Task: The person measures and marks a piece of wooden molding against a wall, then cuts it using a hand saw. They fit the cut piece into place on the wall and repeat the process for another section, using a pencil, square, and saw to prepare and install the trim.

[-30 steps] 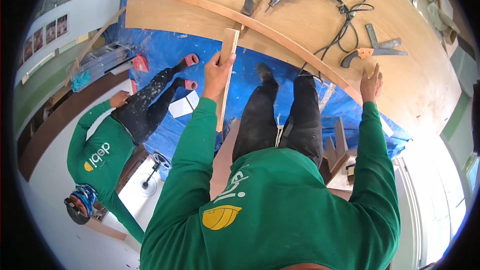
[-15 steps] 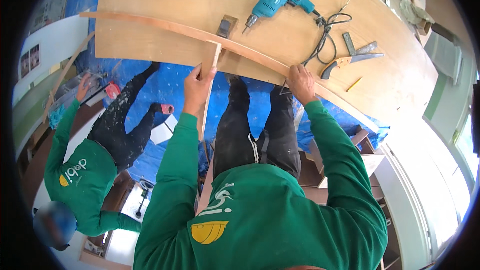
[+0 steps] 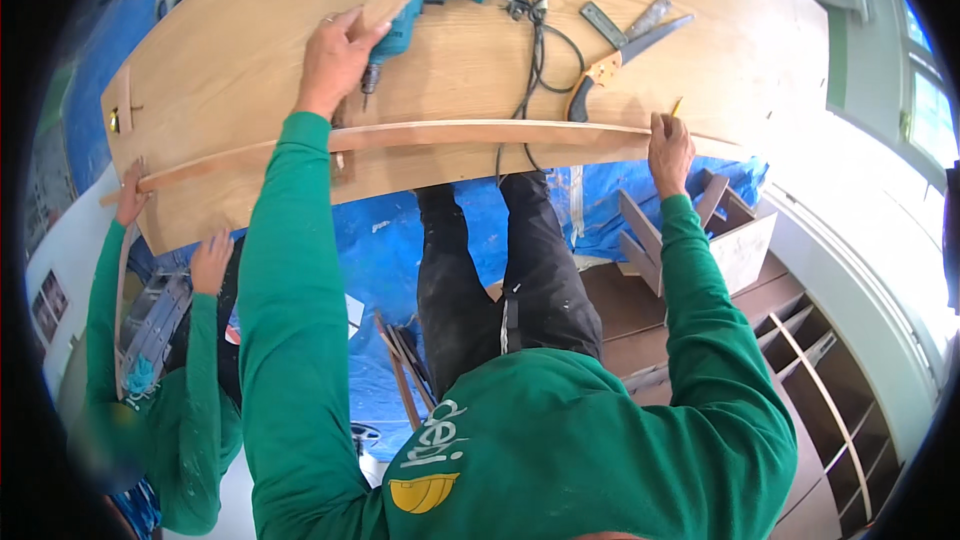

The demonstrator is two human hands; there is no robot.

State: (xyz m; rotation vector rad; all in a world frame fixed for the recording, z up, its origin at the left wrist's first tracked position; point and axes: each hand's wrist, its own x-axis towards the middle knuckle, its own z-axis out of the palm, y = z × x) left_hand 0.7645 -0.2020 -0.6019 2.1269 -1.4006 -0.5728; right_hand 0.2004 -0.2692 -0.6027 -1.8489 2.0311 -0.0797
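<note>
My left hand [image 3: 338, 58] is closed around a wooden piece [image 3: 392, 2], raised over the panel and partly covering a teal corded drill [image 3: 398, 32]. My right hand [image 3: 671, 148] grips the right part of a long, thin wooden strip [image 3: 480, 134], which runs along the near side of a large wooden panel [image 3: 450, 70]. Just beyond the right fingertips a yellow pencil [image 3: 678, 106] shows in part; I cannot tell whether the hand touches it. At the far left, a co-worker's hand [image 3: 134, 192] holds the strip's other end.
A handsaw [image 3: 600, 70] with an orange and black handle lies beside a try square [image 3: 606, 26] and the drill's black cable [image 3: 537, 60]. Blue sheeting [image 3: 375, 240] covers the floor. Wooden box parts [image 3: 735, 240] stand at the right. The co-worker's second hand [image 3: 212, 258] is near the panel's edge.
My left hand has lifted the wooden piece up over the drill, away from the strip. My right hand has moved right along the strip. The co-worker has come to the strip's left end.
</note>
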